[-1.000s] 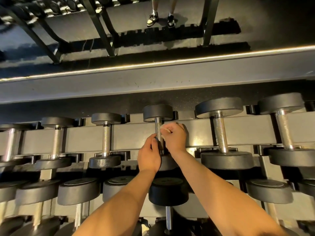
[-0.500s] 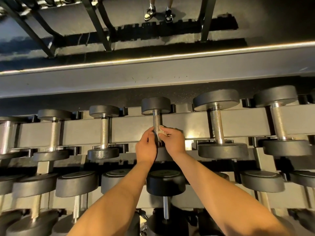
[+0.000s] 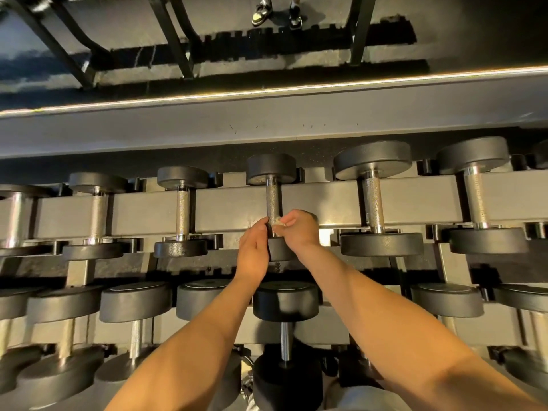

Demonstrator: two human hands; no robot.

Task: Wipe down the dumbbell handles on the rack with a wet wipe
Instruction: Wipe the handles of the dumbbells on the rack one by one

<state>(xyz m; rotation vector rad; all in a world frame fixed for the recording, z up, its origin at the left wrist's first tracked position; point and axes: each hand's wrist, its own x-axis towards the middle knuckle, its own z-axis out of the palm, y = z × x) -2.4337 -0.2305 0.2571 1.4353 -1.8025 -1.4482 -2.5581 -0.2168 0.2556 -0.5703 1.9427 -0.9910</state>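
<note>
Left hand: Your left hand (image 3: 253, 247) is curled round the low end of the shiny rough metal handle (image 3: 272, 200), with the thumb on its left side. It seems to hold the bar still.
Right hand: Your right hand (image 3: 299, 232) pinches the small pale wet wipe (image 3: 278, 223) between thumb and fingers, tight against the bar.
Wipe: It is scrunched up small. It touches the handle just above the near black round weight (image 3: 281, 250).
Dumbbell: It lies in the middle of the top row of the long grey metal rack (image 3: 225, 212). Its handle points away from you.
What changed: A second ago your hands were up near the middle of the bar. Now they have slid down to the near end, and more bare metal shows above them.
What that means: I think this bar is nearly done. Only the bit under your fingers may be left.
Next: The thicker silver handle (image 3: 372, 203) just to your right looks like a good one to do next. I cannot tell which bars are already clean.
Watch out: The wipe is very small, so it could slip out on the rough metal.
Far off: Someone's shoes (image 3: 262, 11) show at the top, well apart from you.
</note>
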